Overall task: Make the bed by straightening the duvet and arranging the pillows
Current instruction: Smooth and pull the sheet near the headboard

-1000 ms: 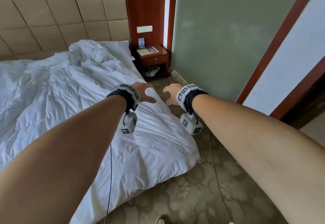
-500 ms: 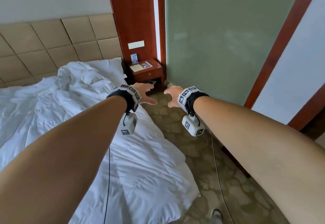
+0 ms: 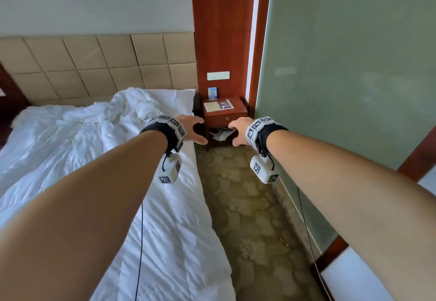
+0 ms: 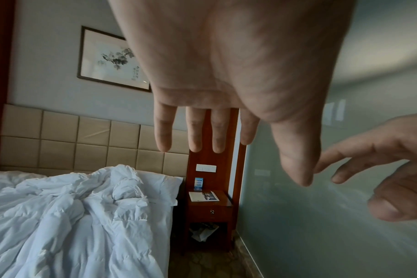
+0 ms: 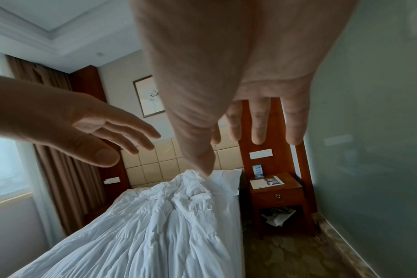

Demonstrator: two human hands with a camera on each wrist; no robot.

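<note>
Since a second ago your view has lifted from the foot of the bed toward its head, so the nightstand [image 3: 225,114] and the padded headboard [image 3: 99,69] now sit higher and fuller in the head view, while both arms stay stretched out in front of you. Your left hand [image 3: 192,129] hangs in the air with fingers spread and relaxed, holding nothing, above the right edge of the bed. Your right hand [image 3: 240,130] is likewise spread and empty, just beside the left one with a gap between them, over the patterned carpet [image 3: 247,206] in front of the nightstand. Each wrist carries a black band with white marker blocks. Below and to the left of your left hand, the white duvet [image 3: 82,159] lies rumpled across the bed, bunched into a crumpled heap near the headboard. One white pillow [image 3: 174,99] lies flat at the head of the bed, against the headboard, partly covered by that heap. On the nightstand lies a leaflet [image 3: 218,105], and loose papers fill its lower shelf. A framed picture [image 4: 112,60] hangs above the headboard, and a frosted glass wall [image 3: 342,76] runs along your right.
</note>
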